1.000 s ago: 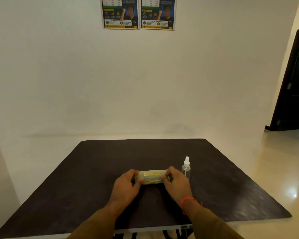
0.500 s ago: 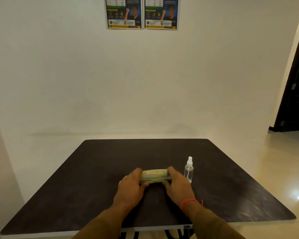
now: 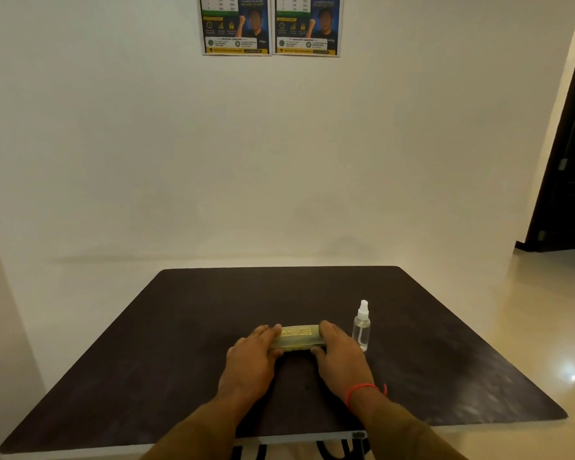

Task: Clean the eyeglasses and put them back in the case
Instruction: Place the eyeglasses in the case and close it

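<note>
Head view: my left hand (image 3: 251,358) and right hand (image 3: 337,355) clasp the closed case (image 3: 297,338) at its ends, steadying it on the table (image 3: 180,360). I judge this readies opening.

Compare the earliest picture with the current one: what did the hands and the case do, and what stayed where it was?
The case was held slightly raised and tilted toward the camera; now it lies lower and flatter on the table. The left hand and right hand came down with it and still grip its ends. The case remains closed. The spray bottle stayed upright beside the right hand; the small shift in framing is head movement.
</note>
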